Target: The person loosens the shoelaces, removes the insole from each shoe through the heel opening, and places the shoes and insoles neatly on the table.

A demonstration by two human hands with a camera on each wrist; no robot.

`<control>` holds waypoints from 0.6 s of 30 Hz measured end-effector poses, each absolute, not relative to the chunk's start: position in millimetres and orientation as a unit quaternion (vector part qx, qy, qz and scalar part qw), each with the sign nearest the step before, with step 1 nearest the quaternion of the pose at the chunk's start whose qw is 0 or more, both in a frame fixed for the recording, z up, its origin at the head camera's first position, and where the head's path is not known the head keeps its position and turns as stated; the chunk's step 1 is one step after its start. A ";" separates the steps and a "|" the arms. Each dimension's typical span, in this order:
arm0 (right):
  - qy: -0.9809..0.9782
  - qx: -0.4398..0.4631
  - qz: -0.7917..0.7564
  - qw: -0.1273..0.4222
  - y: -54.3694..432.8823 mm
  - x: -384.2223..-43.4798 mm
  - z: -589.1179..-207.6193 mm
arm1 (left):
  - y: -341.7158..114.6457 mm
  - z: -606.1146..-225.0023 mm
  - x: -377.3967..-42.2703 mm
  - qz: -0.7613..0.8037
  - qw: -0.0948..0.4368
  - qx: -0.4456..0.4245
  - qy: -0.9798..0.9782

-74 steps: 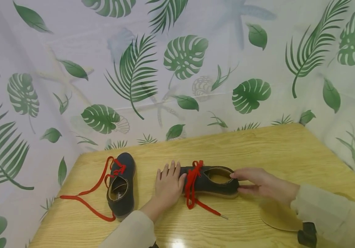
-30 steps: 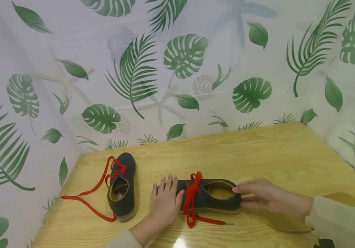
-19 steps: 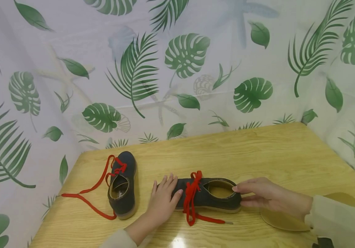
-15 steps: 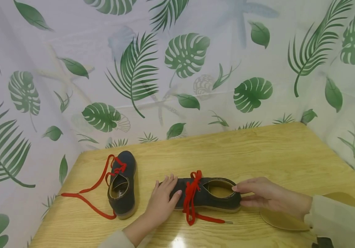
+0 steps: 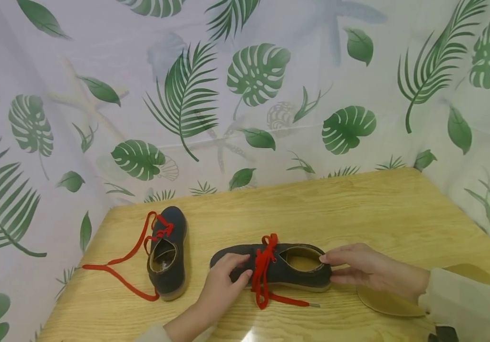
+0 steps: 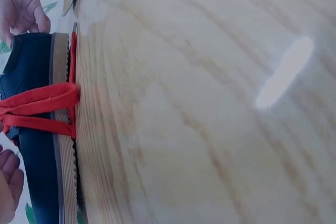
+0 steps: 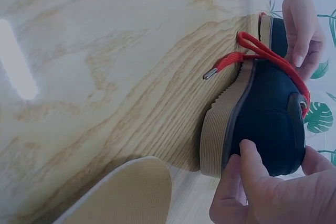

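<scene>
A dark navy shoe [image 5: 287, 278] with red laces [image 5: 264, 261] tied in a bow lies across the table, toe to the left. Its heel is held by my right hand [image 5: 366, 268], thumb at the collar and fingers against the back; the right wrist view shows the fingers [image 7: 252, 169] on the heel. My left hand [image 5: 223, 282] hovers over the toe part, fingers loosely bent and thumb near the laces. In the left wrist view its fingers [image 6: 10, 166] curl beside the bow with nothing in them. The wooden table [image 5: 339, 209] lies beneath.
A second navy shoe [image 5: 169, 280] stands at the left, its red laces [image 5: 131, 249] loose and spread leftward. A beige insole [image 5: 390, 304] lies at the right, partly under my right sleeve. A leaf-print cloth [image 5: 245, 104] hangs behind the table.
The shoe has come slightly nearer to me since the earliest frame. My left hand, flat on the toe before, has bent its fingers and uncovered the toe. My right hand stays at the heel.
</scene>
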State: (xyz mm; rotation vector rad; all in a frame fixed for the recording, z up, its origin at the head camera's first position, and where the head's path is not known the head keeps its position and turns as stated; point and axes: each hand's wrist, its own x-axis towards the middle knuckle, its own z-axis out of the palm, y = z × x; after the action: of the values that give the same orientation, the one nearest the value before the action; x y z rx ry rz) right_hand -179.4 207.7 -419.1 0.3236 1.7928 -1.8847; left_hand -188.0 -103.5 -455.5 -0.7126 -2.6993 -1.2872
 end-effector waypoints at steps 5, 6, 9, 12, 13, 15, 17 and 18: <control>0.660 0.121 -0.696 0.257 207.1 -179.3 -419.4 | -102.1 -455.4 -184.9 -0.461 0.035 -0.218 -0.860; 0.660 0.121 -0.696 0.257 207.0 -179.2 -419.5 | -101.8 -455.6 -184.6 -0.468 0.029 -0.211 -0.857; 0.658 0.119 -0.697 0.259 206.8 -179.0 -419.3 | -100.4 -456.0 -184.6 -0.487 0.005 -0.190 -0.852; 0.658 0.118 -0.697 0.260 206.9 -178.9 -418.9 | -98.1 -455.4 -185.2 -0.487 -0.009 -0.179 -0.855; 0.657 0.118 -0.697 0.261 207.0 -178.9 -418.8 | -97.1 -455.0 -185.5 -0.481 -0.009 -0.179 -0.858; 0.656 0.117 -0.698 0.261 207.2 -178.9 -418.8 | -94.8 -454.3 -186.6 -0.463 -0.005 -0.185 -0.867; 0.655 0.118 -0.700 0.260 207.3 -179.0 -418.9 | -92.5 -453.6 -188.2 -0.441 -0.002 -0.194 -0.877; 0.654 0.118 -0.701 0.260 207.3 -179.0 -419.0 | -91.5 -453.4 -188.8 -0.431 -0.004 -0.197 -0.881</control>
State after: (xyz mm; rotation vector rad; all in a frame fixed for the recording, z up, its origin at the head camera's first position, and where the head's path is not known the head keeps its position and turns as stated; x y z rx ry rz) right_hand -179.0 207.3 -419.0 0.3200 1.7720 -1.8979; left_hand -188.8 -91.5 -453.4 -0.6207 -2.7743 -1.3577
